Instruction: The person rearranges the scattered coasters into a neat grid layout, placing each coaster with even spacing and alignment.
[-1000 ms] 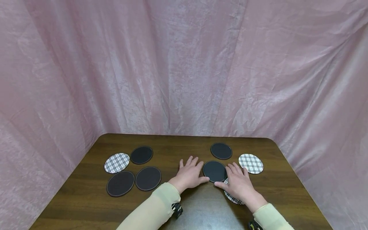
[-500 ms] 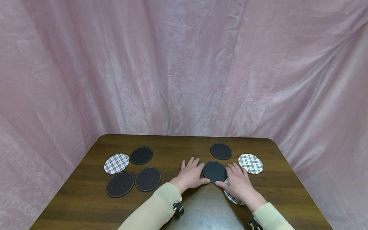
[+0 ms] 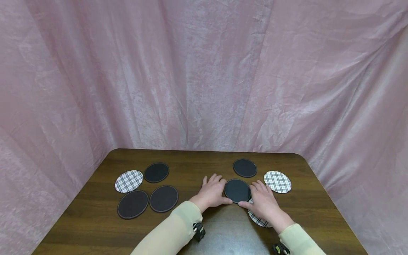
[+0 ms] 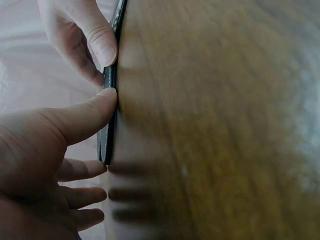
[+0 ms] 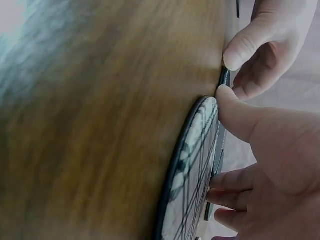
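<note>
A round black coaster with a stitched rim (image 3: 237, 190) lies flat on the table between my two hands. My left hand (image 3: 211, 194) is at its left side, with the thumb touching the near rim and the other fingers spread fairly straight. From the right, my right hand (image 3: 265, 203) meets the same coaster, its thumb also at the near rim. Under that palm lies a white coaster with a dark plaid pattern (image 5: 196, 165), partly hidden in the head view. In the left wrist view both thumbs press the black coaster's edge (image 4: 105, 142).
Another black coaster (image 3: 244, 168) and a plaid coaster (image 3: 277, 181) lie behind and to the right. On the left are a plaid coaster (image 3: 129, 181) and three black ones, including the nearest (image 3: 133, 204). A pink curtain (image 3: 204, 74) hangs behind the wooden table (image 3: 95, 230).
My left hand has shifted very slightly to the right, toward the black coaster. The right hand and the coasters look almost unchanged.
</note>
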The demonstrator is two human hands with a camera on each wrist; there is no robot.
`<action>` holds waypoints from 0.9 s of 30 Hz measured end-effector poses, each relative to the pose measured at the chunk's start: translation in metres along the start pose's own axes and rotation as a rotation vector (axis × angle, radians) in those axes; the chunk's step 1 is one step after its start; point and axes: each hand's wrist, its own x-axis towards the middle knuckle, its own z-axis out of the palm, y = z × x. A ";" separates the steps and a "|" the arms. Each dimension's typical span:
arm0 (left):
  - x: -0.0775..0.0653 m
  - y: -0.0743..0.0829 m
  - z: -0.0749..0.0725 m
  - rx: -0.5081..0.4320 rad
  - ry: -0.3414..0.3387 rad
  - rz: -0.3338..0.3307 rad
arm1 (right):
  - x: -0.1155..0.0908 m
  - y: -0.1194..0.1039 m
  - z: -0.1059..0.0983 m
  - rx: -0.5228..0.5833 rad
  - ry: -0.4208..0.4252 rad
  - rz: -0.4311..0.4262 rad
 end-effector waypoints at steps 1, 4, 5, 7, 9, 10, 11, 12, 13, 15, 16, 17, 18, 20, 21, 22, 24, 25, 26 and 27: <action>0.001 0.000 0.000 -0.005 0.001 -0.003 | 0.001 0.000 -0.001 0.009 -0.004 0.000; 0.002 0.000 0.000 -0.015 0.008 -0.015 | 0.005 0.000 -0.003 0.032 -0.012 -0.007; 0.002 0.000 0.001 -0.018 0.009 -0.019 | 0.006 -0.001 -0.004 0.043 -0.016 -0.006; 0.002 0.000 0.001 -0.027 0.015 -0.022 | 0.008 -0.001 -0.005 0.054 -0.012 -0.012; 0.001 0.000 0.000 -0.037 0.017 -0.026 | 0.010 -0.001 -0.007 0.064 -0.003 -0.014; 0.001 0.001 0.000 -0.041 0.017 -0.027 | 0.010 -0.001 -0.007 0.068 0.003 -0.016; 0.001 0.001 0.000 -0.046 0.016 -0.028 | 0.011 -0.001 -0.007 0.072 0.007 -0.014; 0.001 0.001 0.000 -0.047 0.014 -0.028 | 0.011 -0.001 -0.008 0.076 0.011 -0.013; 0.001 0.001 0.000 -0.046 0.011 -0.027 | 0.012 -0.002 -0.008 0.083 0.013 -0.010; 0.001 0.001 0.001 -0.037 0.010 -0.024 | 0.013 -0.002 -0.008 0.098 0.013 -0.001; 0.001 0.001 0.001 -0.031 0.010 -0.023 | 0.013 -0.002 -0.008 0.103 0.012 0.004; 0.002 0.001 0.001 -0.024 0.012 -0.024 | 0.013 -0.002 -0.008 0.107 0.011 0.011; 0.001 0.002 0.000 -0.013 0.014 -0.025 | 0.013 -0.002 -0.008 0.108 0.010 0.017; 0.001 0.002 -0.001 0.004 0.021 -0.029 | 0.014 -0.003 -0.007 0.102 0.004 0.033; 0.001 0.002 -0.001 0.011 0.023 -0.030 | 0.014 -0.003 -0.007 0.096 0.001 0.040; 0.001 0.002 -0.002 0.014 0.023 -0.032 | 0.015 -0.003 -0.008 0.089 -0.002 0.046; 0.001 0.002 -0.003 0.021 0.023 -0.030 | 0.016 -0.003 -0.007 0.078 -0.010 0.057; 0.001 0.001 -0.003 0.018 0.025 -0.026 | 0.017 -0.003 -0.007 0.073 -0.013 0.061; 0.001 0.001 -0.003 0.015 0.025 -0.023 | 0.018 -0.003 -0.007 0.071 -0.016 0.060; 0.001 0.001 -0.003 0.015 0.023 -0.022 | 0.018 -0.003 -0.008 0.070 -0.021 0.061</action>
